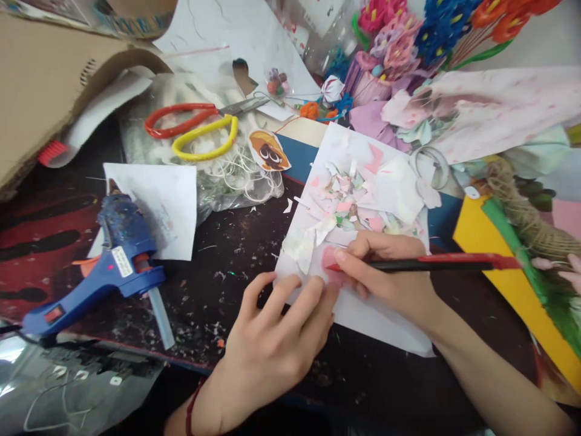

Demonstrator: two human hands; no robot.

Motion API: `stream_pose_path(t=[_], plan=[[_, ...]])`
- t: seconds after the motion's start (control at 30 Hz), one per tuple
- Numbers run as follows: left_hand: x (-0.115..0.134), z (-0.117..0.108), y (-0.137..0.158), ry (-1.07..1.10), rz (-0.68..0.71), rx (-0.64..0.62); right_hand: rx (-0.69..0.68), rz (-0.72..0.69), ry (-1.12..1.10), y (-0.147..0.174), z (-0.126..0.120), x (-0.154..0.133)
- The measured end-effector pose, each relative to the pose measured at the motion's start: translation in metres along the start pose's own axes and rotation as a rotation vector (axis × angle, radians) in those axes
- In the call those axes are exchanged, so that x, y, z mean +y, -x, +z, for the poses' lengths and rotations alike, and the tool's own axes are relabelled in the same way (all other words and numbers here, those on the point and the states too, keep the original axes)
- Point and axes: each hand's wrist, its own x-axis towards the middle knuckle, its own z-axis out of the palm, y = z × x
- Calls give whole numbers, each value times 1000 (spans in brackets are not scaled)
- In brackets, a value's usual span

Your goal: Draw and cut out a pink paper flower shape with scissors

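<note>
My right hand (390,272) is closed round a black and red pen (440,262), whose tip meets a small pink patch (332,260) on a white sheet of paper (363,318). The fingers of my left hand (276,333) are bent and spread, their tips resting at the sheet's left part, with the index finger close to the pink patch. A dark red band circles the left wrist. Behind both hands, several torn and cut paper scraps (347,194) in pink, white and green lie heaped on the sheet.
A blue glue gun (124,260) lies at left, its nozzle over white paper (175,212). Scissors (204,124) with red and yellow handles rest on a clear plastic bag (213,188). Cardboard (40,85) stands back left. Fuzzy flowers (394,36) and twine (529,212) are at right.
</note>
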Motion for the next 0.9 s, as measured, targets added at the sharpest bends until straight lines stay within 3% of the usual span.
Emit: stream_pose_path(t=[0.13, 0.3, 0.4, 0.63, 0.9], plan=[[1, -1, -2, -21, 2, 0, 22, -23, -177, -1, -3, 0], [5, -3, -7, -78, 13, 2, 242, -133, -311, -5, -7, 3], [6, -2, -11, -79, 15, -22, 304, -181, -299, -9, -9, 5], [-4, -5, -17, -37, 72, -93, 282, -173, -286, -9, -9, 5], [-4, -4, -13, -72, 70, -48, 166, -98, -176, -1, 0, 2]])
